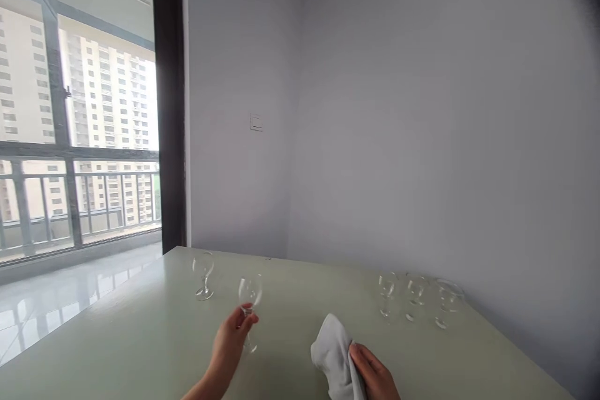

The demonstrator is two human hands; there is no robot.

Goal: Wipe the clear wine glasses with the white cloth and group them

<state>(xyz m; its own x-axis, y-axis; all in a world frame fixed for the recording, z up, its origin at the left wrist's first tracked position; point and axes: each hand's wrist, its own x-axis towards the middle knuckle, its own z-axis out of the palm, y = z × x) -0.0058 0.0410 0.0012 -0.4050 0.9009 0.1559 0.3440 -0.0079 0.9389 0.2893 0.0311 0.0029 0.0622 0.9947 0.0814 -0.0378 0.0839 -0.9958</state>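
My left hand (237, 331) pinches the stem of a clear wine glass (250, 291), which is upright with its foot low near the tabletop. Whether the foot touches the table I cannot tell. Bunched in the fingers of my right hand (374, 370) is a light grey cloth (334, 350), hanging over the table's near part. Behind and left of my left hand another stemmed glass (204, 275) stands upright on the table.
Several clear glasses, among them a stemmed glass (386, 294), stand at the right on the pale green table (300, 300). Grey walls (398, 137) rise behind the table. A dark door frame (169, 100) and windows lie to the left.
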